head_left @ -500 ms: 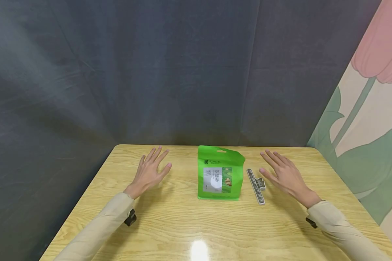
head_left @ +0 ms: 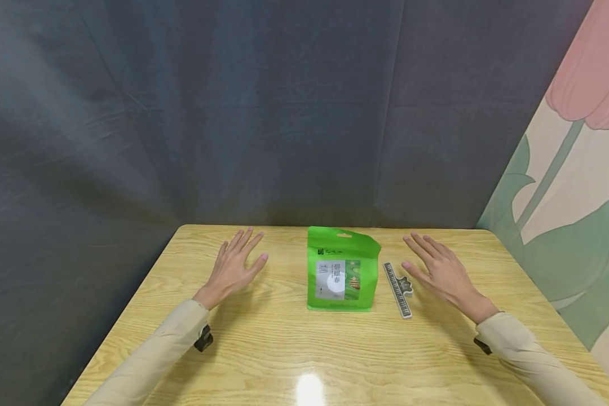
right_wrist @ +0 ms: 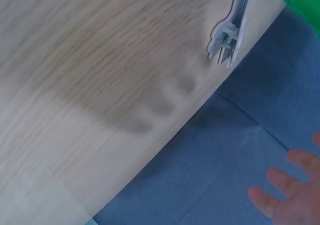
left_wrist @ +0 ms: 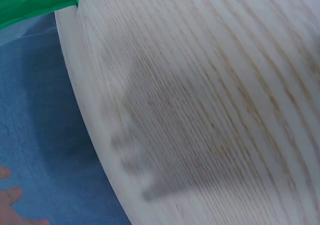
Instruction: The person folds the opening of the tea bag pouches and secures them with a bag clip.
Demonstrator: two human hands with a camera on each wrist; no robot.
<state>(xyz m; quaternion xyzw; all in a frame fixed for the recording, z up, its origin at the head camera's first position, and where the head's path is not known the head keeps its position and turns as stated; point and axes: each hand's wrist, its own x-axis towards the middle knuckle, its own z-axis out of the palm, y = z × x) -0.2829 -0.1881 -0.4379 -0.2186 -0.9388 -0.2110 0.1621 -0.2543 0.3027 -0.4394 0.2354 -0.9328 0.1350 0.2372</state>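
Dark curtain (head_left: 284,113), wooden table (head_left: 284,349), green bag (head_left: 342,282) sitting near the middle.
Left hand (head_left: 232,269) and right hand (head_left: 446,274) hang above the table, fingers spread; the gray clip (head_left: 398,290) beside the bag looks thin, so a gentle pinch should suit it.

This is an indoor corner hung with cloth; whether home, shop or office cannot be told. The dark blue-grey cloth (head_left: 284,113) lines the far and left sides of a wood-grain table (head_left: 274,344); on the right, a pale wall (head_left: 604,152) bears a large pink tulip (head_left: 594,67) and green leaves (head_left: 573,248).
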